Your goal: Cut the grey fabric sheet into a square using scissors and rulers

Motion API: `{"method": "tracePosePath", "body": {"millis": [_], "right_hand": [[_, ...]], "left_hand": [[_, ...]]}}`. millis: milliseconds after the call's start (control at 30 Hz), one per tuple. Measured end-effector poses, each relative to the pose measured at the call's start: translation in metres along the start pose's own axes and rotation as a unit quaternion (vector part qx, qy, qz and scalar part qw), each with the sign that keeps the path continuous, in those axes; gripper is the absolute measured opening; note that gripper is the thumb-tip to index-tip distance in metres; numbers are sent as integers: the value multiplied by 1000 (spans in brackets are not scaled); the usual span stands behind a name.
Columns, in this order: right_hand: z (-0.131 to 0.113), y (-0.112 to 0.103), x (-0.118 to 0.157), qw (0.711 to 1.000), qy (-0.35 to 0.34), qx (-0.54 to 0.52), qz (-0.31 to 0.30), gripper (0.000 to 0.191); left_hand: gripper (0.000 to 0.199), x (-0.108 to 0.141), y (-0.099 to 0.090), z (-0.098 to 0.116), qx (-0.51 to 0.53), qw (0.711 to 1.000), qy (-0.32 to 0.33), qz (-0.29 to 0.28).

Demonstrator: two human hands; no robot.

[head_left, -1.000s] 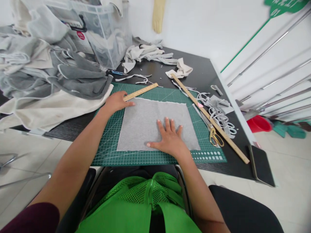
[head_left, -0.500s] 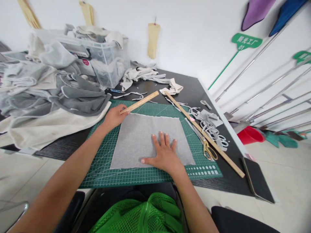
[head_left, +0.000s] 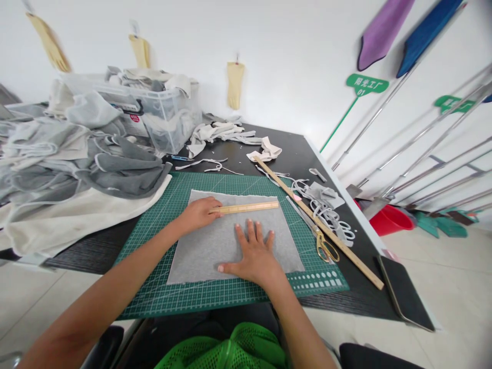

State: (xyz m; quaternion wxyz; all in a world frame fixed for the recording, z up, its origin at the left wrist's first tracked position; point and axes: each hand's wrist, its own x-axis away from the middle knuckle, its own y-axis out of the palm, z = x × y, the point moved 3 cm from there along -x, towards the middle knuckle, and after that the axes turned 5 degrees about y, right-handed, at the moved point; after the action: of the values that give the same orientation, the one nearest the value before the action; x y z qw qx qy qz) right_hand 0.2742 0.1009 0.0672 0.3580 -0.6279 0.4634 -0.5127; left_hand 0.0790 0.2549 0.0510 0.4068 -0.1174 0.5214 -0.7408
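A rectangle of grey fabric point(head_left: 207, 251) lies flat on the green cutting mat point(head_left: 154, 277). My left hand point(head_left: 200, 212) grips one end of a short wooden ruler point(head_left: 249, 207), which stretches to the right across the upper part of the fabric. Whether the ruler rests on the cloth or hovers just over it, I cannot tell. Spread flat on the fabric, below the ruler, is my right hand point(head_left: 255, 256), fingers apart. To its right, gold-handled scissors point(head_left: 326, 249) lie beside a long wooden ruler point(head_left: 326, 230) at the mat's right side.
Heaped grey and white cloth point(head_left: 77, 174) covers the table's left, before a clear plastic bin point(head_left: 172, 113). Fabric scraps point(head_left: 223, 130) lie at the back, cut strips point(head_left: 330, 215) at the right. A dark flat tablet-like object point(head_left: 405, 292) sits at the right edge.
My left hand has brought the short ruler from the mat's upper left rightward and down, over the fabric, turning it nearly level. My right hand stays flat on the cloth. The view has tilted slightly.
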Motion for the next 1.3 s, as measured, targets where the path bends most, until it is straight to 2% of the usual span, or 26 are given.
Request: {"method": "tracePosePath", "body": {"millis": [167, 367, 533, 600, 733, 833, 933, 1100, 1300], "right_hand": [[1, 1, 0, 1000, -5, -3, 3, 127], [1, 2, -1, 1000, -5, 4, 6, 124], [2, 6, -4, 1000, 0, 22, 5, 122], [2, 7, -5, 1000, 0, 28, 8, 122], [2, 10, -7, 999, 1, 36, 12, 127], [1, 11, -8, 999, 0, 51, 12, 124], [1, 11, -9, 998, 3, 61, 9, 122], [1, 12, -10, 998, 2, 59, 7, 128], [0, 14, -11, 997, 12, 72, 12, 122]], "left_hand": [[29, 0, 0, 11, -53, 995, 77, 37], [31, -2, 8, 23, -57, 992, 108, -26], [24, -4, 5, 35, -78, 994, 75, -19], [19, -8, 1, 45, -102, 993, 53, -36], [27, -29, 1, 69, -163, 983, -28, -84], [25, -52, 12, 85, -176, 978, -72, -80], [26, -68, 29, 94, -179, 978, -98, -52], [26, -70, 46, 86, -147, 989, -19, -9], [26, -72, 49, 59, -115, 993, 32, 2]]}}
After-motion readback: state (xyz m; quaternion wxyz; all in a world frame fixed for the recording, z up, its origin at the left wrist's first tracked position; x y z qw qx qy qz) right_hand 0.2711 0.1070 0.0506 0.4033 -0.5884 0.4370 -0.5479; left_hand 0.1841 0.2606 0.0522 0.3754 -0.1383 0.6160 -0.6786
